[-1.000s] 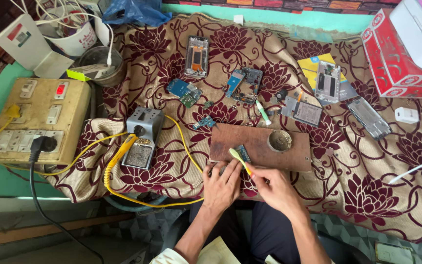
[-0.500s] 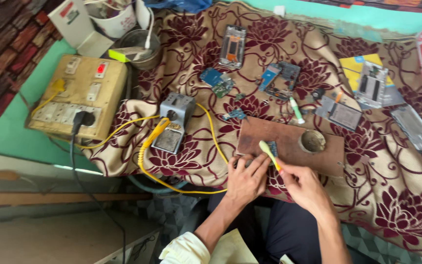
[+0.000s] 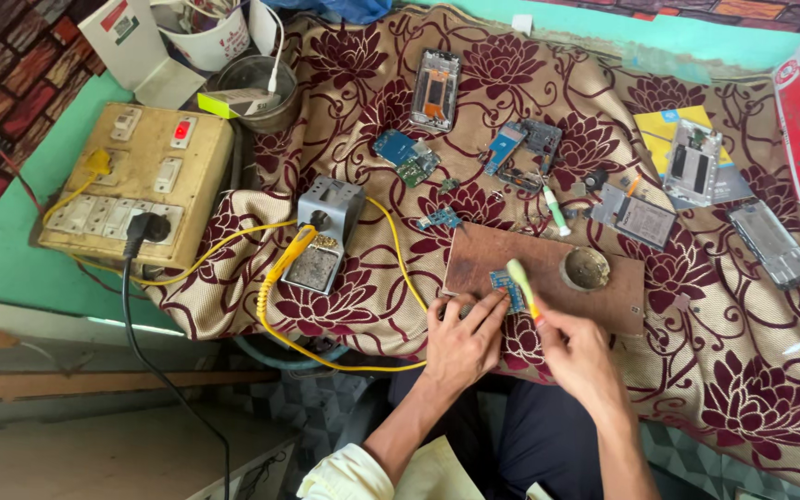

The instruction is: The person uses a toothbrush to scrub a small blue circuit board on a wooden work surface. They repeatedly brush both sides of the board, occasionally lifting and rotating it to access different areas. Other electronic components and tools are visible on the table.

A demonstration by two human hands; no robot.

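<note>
The left hand (image 3: 460, 341) pins a small blue circuit board (image 3: 507, 284) on the wooden board (image 3: 530, 268), fingers flat and spread, while the right hand (image 3: 578, 354), fingers closed, grips a toothbrush (image 3: 520, 282) over it. Brushing too hard could, I think, knock components loose. One soldering station (image 3: 324, 231), three phone frames lie about.

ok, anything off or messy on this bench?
Mostly clutter: stripped phone frames and loose circuit boards scattered over the floral cloth. The soldering iron's yellow cable loops over the table edge near the left hand. Nothing spilled.
</note>
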